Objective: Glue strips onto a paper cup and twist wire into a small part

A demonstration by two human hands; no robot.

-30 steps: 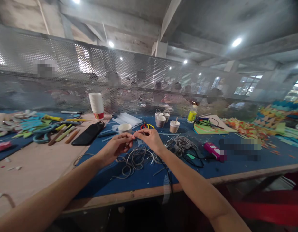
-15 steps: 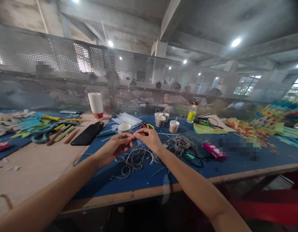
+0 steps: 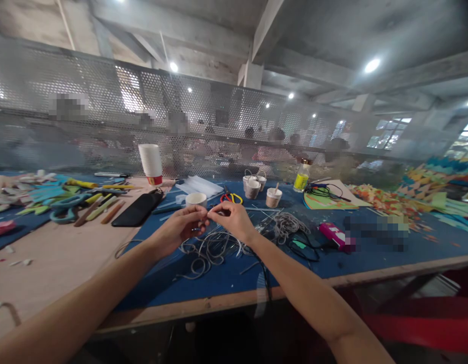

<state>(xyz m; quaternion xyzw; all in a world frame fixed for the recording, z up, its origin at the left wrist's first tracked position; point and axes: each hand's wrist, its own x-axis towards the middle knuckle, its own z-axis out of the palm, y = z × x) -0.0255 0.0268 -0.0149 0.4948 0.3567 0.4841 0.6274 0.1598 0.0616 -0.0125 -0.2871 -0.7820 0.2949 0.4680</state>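
My left hand point(image 3: 184, 222) and my right hand point(image 3: 234, 218) meet over the table, fingertips pinched together. Whatever lies between the fingertips is too small to make out. Just behind the left hand stands a white paper cup point(image 3: 196, 198). Under and in front of both hands spreads a loose tangle of grey cord point(image 3: 207, 255), with thin clear strips among it. Scissors with red and yellow handles point(image 3: 233, 197) lie beyond the right hand. A bundle of grey cord point(image 3: 290, 227) rests to the right of my right wrist.
Small cups point(image 3: 252, 188) and a yellow-labelled bottle point(image 3: 302, 176) stand toward the back, below a perforated screen point(image 3: 203, 111). At left are a black phone point(image 3: 137, 210), a stack of paper cups point(image 3: 150, 162) and blue-handled scissors point(image 3: 63, 215). A magenta box point(image 3: 335, 236) lies right.
The fingers of my left hand have curled slightly and shifted a little. Both hands stay together in nearly the same place, and the things on the table have not moved.
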